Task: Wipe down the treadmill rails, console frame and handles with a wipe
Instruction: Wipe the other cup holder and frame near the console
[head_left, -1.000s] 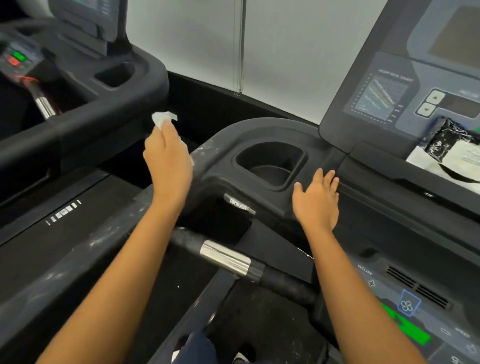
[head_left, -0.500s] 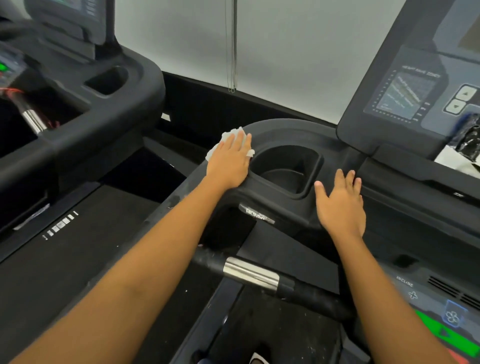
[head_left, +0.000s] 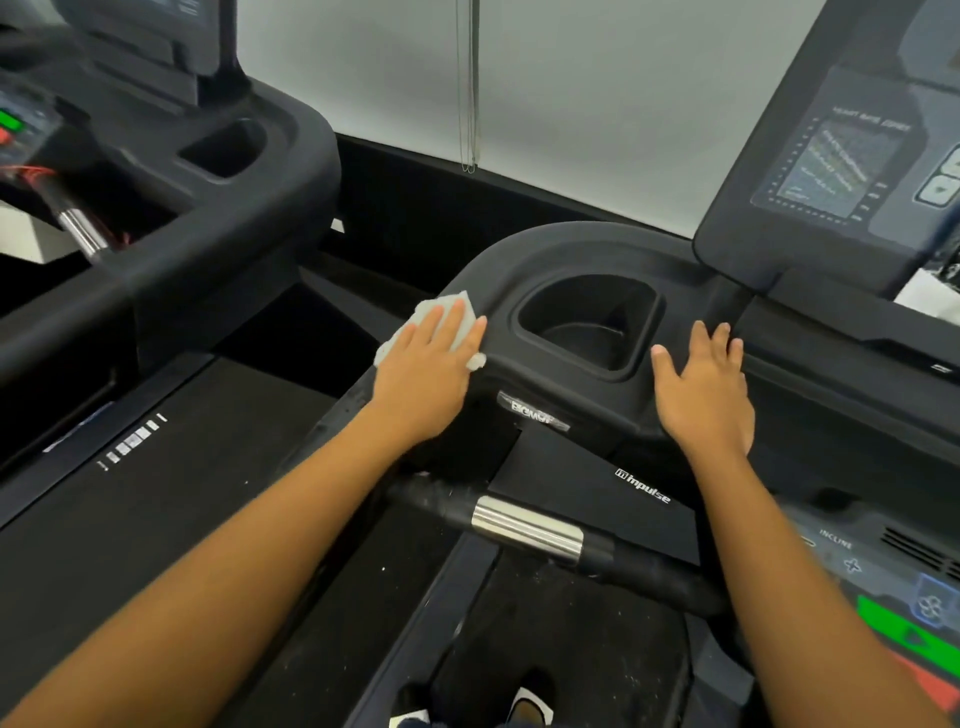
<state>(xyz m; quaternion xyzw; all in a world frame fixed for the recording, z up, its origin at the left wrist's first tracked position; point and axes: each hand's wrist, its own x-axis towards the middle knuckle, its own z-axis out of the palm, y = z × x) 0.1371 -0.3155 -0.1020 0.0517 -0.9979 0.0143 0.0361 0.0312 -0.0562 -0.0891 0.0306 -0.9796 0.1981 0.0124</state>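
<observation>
Two hands flat on the console frame. Left fingers spread and extended, pressing the wipe down on the frame's left front corner, not curled around it. Left hand covers most of the wipe; white edges stick out past the fingertips, at the far left, and by the thumb. Right fingers open, lightly spread, holding nothing; right hand rests palm-down on the frame just right of the cup holder. Cup holder sits between the two hands, looks empty. Small label on the frame's front face below the cup holder, text blurred.

Below the hands, a handle with a chrome sensor band runs diagonally, black grip on both sides, light smudges on the left part. Black panel with white "impulse" logo between handle and frame. Display rises at upper right, chart graphic blurred. Control panel at lower right: "INCLINE" text, fan icon, green and red areas. Side rail runs down-left from the wiped corner, under the left forearm, dusty specks on it. Second treadmill at left, well apart, own cup holder and chrome-band handle. Grey wall behind.
</observation>
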